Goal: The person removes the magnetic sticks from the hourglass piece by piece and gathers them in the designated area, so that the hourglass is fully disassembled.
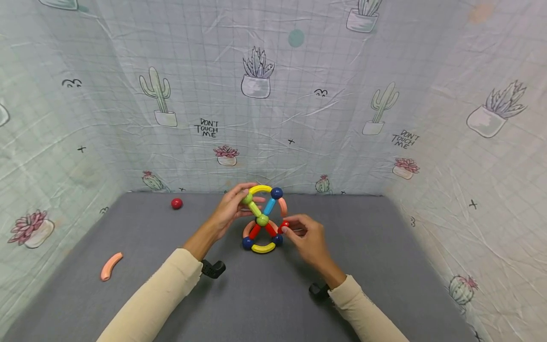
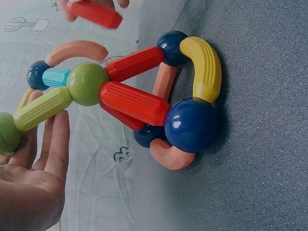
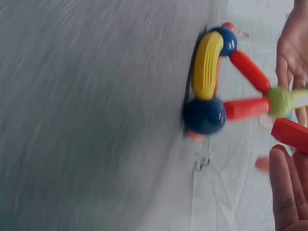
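Note:
A magnetic stick-and-ball structure [image 1: 262, 220] stands on the grey table, with a green ball [image 2: 89, 84] at its middle. Red sticks [image 2: 134, 102] slope down from it to dark blue balls [image 2: 191, 125], linked by curved yellow and salmon sticks. Above, a light green stick [image 2: 42, 109] and a blue stick [image 1: 269, 206] spread outward. My left hand [image 1: 232, 206] holds the structure at its upper left green ball [image 1: 247, 198], fingers reaching behind. To the right of the structure, my right hand [image 1: 309, 237] pinches a loose red stick [image 2: 96, 13], apart from the structure in the left wrist view.
A red ball [image 1: 176, 203] lies at the table's back left. Nearer, on the left, rests a curved salmon stick [image 1: 111, 266]. Printed cloth [image 1: 273, 118] hangs behind the table [image 1: 363, 251] and along both sides.

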{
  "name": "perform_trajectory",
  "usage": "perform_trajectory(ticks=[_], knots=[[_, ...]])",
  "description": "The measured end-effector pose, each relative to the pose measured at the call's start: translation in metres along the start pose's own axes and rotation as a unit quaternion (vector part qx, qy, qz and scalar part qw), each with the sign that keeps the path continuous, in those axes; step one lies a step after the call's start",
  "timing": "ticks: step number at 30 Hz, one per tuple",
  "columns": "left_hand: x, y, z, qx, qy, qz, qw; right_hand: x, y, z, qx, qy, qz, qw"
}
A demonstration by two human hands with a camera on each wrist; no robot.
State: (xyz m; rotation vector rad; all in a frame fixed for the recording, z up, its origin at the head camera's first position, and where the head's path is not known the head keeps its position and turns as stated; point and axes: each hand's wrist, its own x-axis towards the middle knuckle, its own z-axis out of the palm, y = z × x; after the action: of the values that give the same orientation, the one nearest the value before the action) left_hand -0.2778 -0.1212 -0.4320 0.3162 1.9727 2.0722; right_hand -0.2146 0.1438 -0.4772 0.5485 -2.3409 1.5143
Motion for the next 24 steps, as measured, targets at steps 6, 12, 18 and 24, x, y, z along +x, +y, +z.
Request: perform_trajectory(ticks=[6,12,18,24], knots=[[-0.001,0.002,0.000,0.002,0.003,-0.009,0.9999,-0.004,0.013,-0.034,-0.066,0.025,0.020,0.9973],[-0.003,0.002,-0.001,0.002,0.001,-0.009,1.0000,-0.011,0.031,-0.074,-0.118,0.047,0.033,0.9913],[-0.005,0.001,-0.001,-0.001,-0.002,-0.004,1.0000,-0.015,0.050,-0.110,-0.143,0.066,0.067,0.9853],[-0.004,0.001,-0.001,0.000,-0.008,-0.001,1.0000,-0.019,0.064,-0.138,-0.187,0.077,0.095,0.9748]])
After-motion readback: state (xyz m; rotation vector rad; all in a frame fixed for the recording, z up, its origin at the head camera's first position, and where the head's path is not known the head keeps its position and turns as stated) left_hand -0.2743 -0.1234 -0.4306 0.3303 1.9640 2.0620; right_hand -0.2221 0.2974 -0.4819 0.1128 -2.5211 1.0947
